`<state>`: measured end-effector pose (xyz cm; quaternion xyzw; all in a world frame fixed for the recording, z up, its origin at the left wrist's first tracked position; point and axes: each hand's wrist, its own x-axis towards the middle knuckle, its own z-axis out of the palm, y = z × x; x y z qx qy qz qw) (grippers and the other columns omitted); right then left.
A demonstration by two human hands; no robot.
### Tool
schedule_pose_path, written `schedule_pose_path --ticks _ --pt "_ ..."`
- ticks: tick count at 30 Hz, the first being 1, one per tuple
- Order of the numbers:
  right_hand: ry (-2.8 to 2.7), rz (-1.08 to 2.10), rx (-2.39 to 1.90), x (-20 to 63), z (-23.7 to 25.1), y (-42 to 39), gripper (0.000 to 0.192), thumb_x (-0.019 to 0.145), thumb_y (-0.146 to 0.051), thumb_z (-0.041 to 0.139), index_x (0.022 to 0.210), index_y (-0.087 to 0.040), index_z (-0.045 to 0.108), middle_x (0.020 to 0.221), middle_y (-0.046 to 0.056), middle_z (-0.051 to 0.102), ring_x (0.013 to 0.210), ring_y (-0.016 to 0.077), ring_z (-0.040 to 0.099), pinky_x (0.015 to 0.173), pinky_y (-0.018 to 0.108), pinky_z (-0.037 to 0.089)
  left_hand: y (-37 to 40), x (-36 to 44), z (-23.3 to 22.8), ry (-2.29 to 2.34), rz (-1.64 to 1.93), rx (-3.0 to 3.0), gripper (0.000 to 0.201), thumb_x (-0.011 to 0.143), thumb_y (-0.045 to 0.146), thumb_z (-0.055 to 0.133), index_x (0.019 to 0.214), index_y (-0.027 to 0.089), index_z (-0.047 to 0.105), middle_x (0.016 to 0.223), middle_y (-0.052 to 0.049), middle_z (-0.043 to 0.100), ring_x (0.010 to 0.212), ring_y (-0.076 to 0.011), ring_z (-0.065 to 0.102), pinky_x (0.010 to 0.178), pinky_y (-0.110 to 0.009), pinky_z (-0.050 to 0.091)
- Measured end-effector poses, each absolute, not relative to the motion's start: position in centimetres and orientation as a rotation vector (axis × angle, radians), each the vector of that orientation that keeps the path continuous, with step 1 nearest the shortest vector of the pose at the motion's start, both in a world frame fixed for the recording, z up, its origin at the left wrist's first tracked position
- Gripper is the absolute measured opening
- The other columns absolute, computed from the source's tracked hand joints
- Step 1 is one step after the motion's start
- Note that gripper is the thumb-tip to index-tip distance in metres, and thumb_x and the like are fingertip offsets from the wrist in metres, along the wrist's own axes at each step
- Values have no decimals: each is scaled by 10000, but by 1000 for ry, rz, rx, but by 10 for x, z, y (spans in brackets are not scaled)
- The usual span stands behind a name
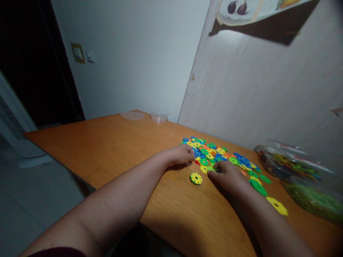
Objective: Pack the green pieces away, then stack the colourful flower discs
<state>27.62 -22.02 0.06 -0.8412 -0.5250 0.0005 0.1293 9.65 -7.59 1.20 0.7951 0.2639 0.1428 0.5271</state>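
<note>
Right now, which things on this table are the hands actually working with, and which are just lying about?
In use:
left hand at the disc pile's edge
right hand on the pile
pile of coloured plastic discs
lone yellow disc

Lying about:
clear bag of discs
small clear bowl
clear lid

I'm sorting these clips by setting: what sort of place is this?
Probably a room in a home: an orange-brown wooden table against a pale wall with a light switch, a fruit picture, and colourful plastic toy discs under both hands.
</note>
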Motion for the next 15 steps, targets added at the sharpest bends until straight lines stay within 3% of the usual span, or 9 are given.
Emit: schedule_pose_path --ticks 10,15 --pt "-1408 30 -2376 281 -11 -217 226 729 -413 656 799 -218 565 747 21 647 682 180 556 574 272 336 -73 97 9 623 321 1919 166 694 239 616 609 180 486 502 42 459 412 -68 323 423 -234 157" --pt "-1424 88 -2131 280 -13 -217 172 744 -363 636 792 -223 549 729 -2 598 689 169 519 600 272 353 -76 96 13 618 301 1886 183 706 258 623 618 185 481 499 41 461 402 -69 330 410 -232 157"
